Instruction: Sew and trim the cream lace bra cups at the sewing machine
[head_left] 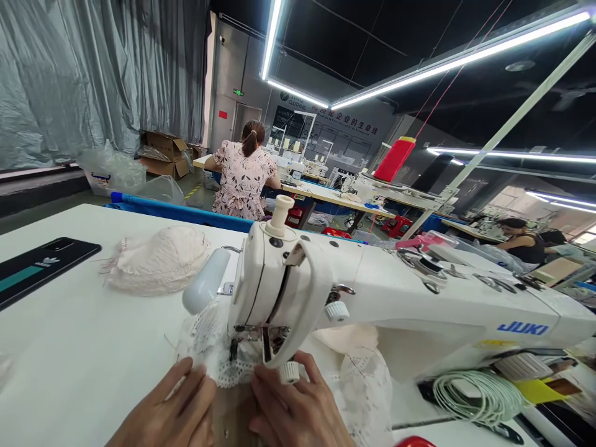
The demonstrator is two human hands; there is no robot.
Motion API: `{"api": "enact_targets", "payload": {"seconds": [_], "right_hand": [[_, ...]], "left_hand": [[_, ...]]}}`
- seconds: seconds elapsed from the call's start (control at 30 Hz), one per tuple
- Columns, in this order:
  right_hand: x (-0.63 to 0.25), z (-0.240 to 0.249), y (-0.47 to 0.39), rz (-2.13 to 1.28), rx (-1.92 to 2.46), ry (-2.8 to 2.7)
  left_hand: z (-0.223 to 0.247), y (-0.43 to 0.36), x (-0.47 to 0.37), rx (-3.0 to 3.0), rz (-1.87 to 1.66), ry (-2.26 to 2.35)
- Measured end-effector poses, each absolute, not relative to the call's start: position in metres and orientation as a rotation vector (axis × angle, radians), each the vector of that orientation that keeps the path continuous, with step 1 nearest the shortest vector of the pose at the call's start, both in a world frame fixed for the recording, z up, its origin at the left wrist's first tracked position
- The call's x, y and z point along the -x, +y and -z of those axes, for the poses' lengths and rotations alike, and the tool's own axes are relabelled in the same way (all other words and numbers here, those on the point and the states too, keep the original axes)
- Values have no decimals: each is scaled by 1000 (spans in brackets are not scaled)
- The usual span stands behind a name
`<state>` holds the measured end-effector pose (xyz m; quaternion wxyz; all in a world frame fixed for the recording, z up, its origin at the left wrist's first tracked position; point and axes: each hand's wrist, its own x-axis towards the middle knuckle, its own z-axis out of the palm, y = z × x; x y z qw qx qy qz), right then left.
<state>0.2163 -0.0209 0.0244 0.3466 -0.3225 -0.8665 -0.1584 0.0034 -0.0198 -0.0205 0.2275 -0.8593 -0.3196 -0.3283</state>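
Observation:
A white sewing machine (395,279) stands in front of me, with white eyelet lace fabric (234,372) under its needle area. On the left of the needle, my left hand (174,403) has its fingers bent together on the lace edge. My right hand (298,400) is just right of the presser foot, its fingertips pinching the same lace edge. More of the pale fabric (367,379) lies under the machine arm, beyond my right hand. The needle tip is hidden by the machine head and its curved guard.
At left on the white table (69,366) lie a bunched cream fabric piece (161,259) and a black phone (44,267). A coil of pale green cord (479,394) sits at right. A red thread cone (395,159) rises behind the machine. Co-workers sit at tables further back.

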Motion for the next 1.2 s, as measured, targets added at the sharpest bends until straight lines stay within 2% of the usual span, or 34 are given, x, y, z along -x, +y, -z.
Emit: {"api": "enact_targets", "payload": {"seconds": [0.37, 0.6, 0.7, 0.83, 0.97, 1.1, 1.2], "right_hand": [[-227, -11, -16, 453, 953, -2333], [-223, -20, -15, 302, 997, -2324], [-223, -24, -15, 266, 959, -2338], [-225, -32, -23, 111, 952, -2393], [-222, -34, -36, -17, 949, -2425], [-212, -33, -48, -39, 893, -2432], [-200, -38, -56, -166, 952, -2445]], "left_hand": [[-8, 0, 12, 2401, 627, -801], [21, 4, 23, 2374, 554, -850], [19, -12, 23, 2555, 577, -955], [-27, -8, 32, 2995, 495, -1329], [-71, 30, 46, 2859, 548, -1839], [-66, 38, 57, 2925, 469, -1980], [-56, 20, 67, 2868, 556, -2122]]}}
